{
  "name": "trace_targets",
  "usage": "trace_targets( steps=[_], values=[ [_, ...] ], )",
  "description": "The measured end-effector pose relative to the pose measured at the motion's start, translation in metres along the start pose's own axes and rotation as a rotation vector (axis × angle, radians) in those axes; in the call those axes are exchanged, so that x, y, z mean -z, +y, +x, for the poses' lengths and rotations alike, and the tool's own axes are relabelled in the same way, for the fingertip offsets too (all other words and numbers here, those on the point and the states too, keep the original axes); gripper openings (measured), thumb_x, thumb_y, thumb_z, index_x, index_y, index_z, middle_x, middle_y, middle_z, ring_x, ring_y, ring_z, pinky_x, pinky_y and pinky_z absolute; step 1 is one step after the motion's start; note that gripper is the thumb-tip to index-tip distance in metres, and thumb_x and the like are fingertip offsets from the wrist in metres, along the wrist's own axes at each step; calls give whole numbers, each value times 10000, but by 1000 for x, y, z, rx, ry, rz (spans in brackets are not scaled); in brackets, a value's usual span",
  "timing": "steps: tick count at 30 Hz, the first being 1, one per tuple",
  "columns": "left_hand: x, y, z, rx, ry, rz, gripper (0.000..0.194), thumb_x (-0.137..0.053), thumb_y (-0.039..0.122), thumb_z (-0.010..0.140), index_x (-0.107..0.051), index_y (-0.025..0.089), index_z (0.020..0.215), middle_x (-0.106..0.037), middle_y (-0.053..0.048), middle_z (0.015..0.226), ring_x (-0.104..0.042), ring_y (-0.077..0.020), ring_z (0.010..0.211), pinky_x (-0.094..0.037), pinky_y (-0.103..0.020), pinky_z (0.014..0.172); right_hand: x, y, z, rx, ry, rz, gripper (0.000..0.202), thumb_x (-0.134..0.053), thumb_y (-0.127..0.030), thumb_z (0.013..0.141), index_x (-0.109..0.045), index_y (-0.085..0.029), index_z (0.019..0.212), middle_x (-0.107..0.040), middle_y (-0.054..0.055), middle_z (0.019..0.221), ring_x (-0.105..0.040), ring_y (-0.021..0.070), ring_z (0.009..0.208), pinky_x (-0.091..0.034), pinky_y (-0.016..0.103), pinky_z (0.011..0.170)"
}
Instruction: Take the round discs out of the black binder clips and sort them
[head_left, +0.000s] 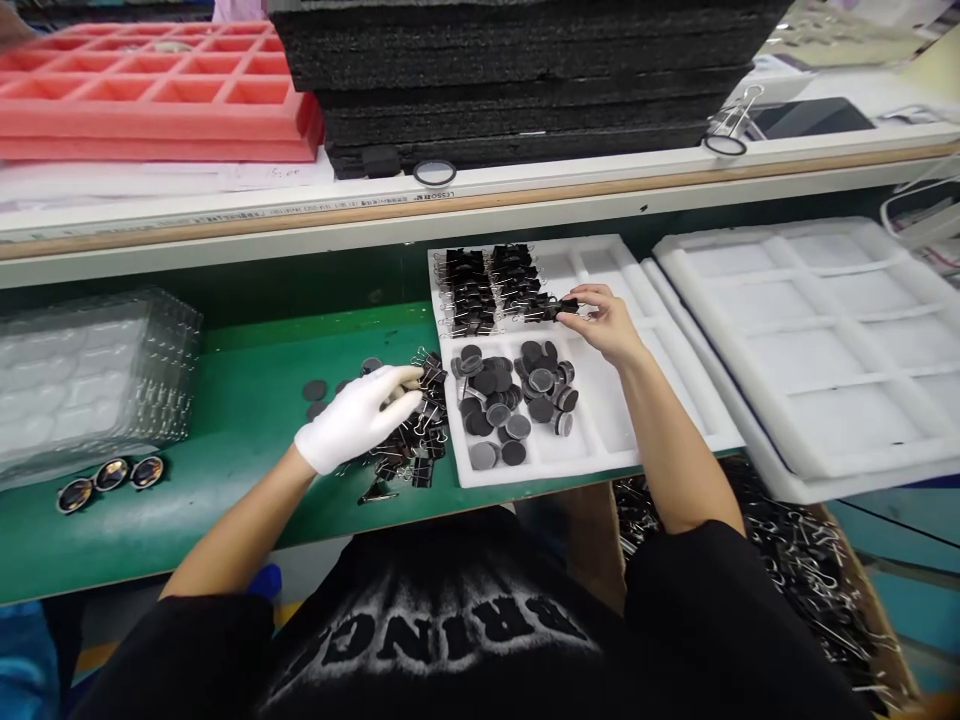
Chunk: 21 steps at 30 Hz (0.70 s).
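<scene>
My left hand (360, 415), in a white glove, pinches a black binder clip (430, 368) at the top of a loose pile of binder clips (405, 450) on the green table. My bare right hand (606, 325) has its thumb and fingers closed on another binder clip (568, 308) over the white foam tray (540, 474). Two upper compartments of that tray hold rows of binder clips (469, 290). Dark round discs, some with clear rims (541, 380), lie heaped in two lower compartments. A few dark discs (315, 390) rest on the table beyond my left hand.
Clear plastic trays (90, 370) are stacked at left, with three small round lenses (112, 473) in front. Stacked white foam trays (832, 340) stand at right, above a box of binder clips (795, 560). The shelf holds pink foam trays (157, 120) and black foam sheets (517, 80).
</scene>
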<state>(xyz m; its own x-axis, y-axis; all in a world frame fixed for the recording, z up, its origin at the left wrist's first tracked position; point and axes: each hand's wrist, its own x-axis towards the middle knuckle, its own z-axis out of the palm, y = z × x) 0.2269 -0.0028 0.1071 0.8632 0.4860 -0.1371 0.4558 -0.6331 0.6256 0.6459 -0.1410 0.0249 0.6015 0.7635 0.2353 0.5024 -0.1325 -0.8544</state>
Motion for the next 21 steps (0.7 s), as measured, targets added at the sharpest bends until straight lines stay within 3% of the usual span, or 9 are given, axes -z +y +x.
trace_targets(
  steps=[4,8,11,13,16,19,21],
  values=[
    [1,-4,-8,-6,-40,39,568,-419,573,1062,-615,216,1459,-728,-89,1371,-699,-267,1215,-557,-414,1039,-10,19,10,-13,-95,-176,432,-856,-545,736,-806,-261,1057,-557,147,1432,-501,407,1395,-416,630,1148],
    [1,-12,-16,-4,-24,46,564,-412,569,1067,-632,212,1445,-709,-82,1422,-673,-274,1291,-551,-411,1083,-18,19,12,-6,-197,-389,396,-829,-562,796,-811,-293,1088,-481,139,1555,-378,488,1466,-306,753,1166],
    [3,-19,-30,31,17,29,532,-424,553,1068,-644,233,1432,-714,-64,1421,-691,-260,1269,-567,-396,1065,-16,14,12,26,-226,-422,424,-806,-579,809,-809,-284,1113,-511,158,1513,-427,475,1429,-333,718,1163],
    [6,-25,-45,71,69,4,511,-447,544,1063,-643,250,1432,-722,-51,1411,-708,-245,1241,-575,-381,1051,-13,5,6,115,-159,-414,468,-787,-611,815,-799,-267,1132,-552,168,1446,-476,446,1394,-351,672,1172],
    [15,-44,-79,168,243,-33,470,-480,522,1050,-664,256,1391,-752,-41,1348,-730,-226,1187,-571,-367,1056,-7,-17,-18,288,-110,-448,475,-707,-646,878,-791,-254,1134,-626,161,1308,-571,404,1287,-402,617,1130],
    [26,-79,-120,354,564,-30,430,-466,470,1046,-680,232,1332,-787,-52,1221,-758,-212,1063,-579,-374,1038,0,-31,-48,350,-473,-578,474,-641,-685,912,-804,-301,1137,-732,141,1193,-663,396,1147,-475,575,980],
    [33,-107,-148,504,781,45,413,-421,390,1039,-671,209,1313,-788,-68,1186,-759,-207,1007,-580,-386,1028,3,-30,-60,360,-580,-650,538,-577,-700,943,-775,-305,1251,-771,172,1223,-711,407,1117,-500,547,876]
  ],
)
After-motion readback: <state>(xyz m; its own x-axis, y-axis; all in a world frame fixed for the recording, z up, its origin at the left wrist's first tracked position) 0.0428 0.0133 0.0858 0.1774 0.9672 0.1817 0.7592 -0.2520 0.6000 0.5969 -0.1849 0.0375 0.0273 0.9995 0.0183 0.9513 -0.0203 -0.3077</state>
